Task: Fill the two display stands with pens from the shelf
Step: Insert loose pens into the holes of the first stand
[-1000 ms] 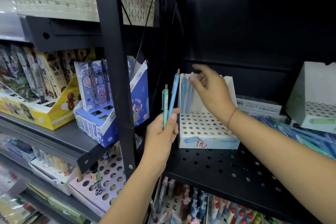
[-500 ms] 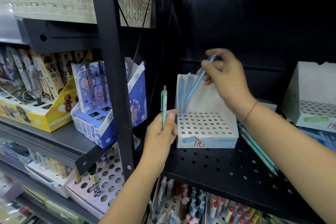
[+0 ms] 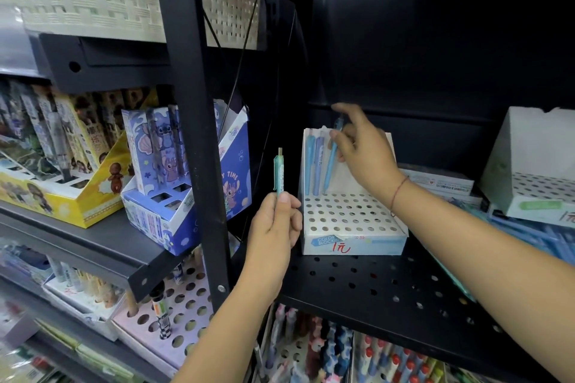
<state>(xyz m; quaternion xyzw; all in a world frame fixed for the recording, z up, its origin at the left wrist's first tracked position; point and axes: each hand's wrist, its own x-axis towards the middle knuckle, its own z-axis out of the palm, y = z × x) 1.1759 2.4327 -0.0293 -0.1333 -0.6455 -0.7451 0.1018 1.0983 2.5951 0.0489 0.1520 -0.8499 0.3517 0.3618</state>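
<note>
Two arms of mine in view, both forearms bare from hand to near frame edge. My left hand (image 3: 275,227), left of centre: thumbnail short, plain. My right hand (image 3: 361,149), farther in, on right: thin red string bracelet (image 3: 398,193) round wrist, single strand, slanting across it. Nails on this hand too blurred to tell.

The right hand (image 3: 364,162) covered the blue pen's (image 3: 330,171) upper part; whether its tip sat in a hole of the stand (image 3: 351,218) was unclear. The left hand (image 3: 275,227) hid the green pen's (image 3: 279,174) lower half. The second stand (image 3: 535,171) was cut off at the right edge. Loose pens (image 3: 535,236) on the shelf (image 3: 373,283) were blurred, partly behind the right forearm, count unreadable.
</note>
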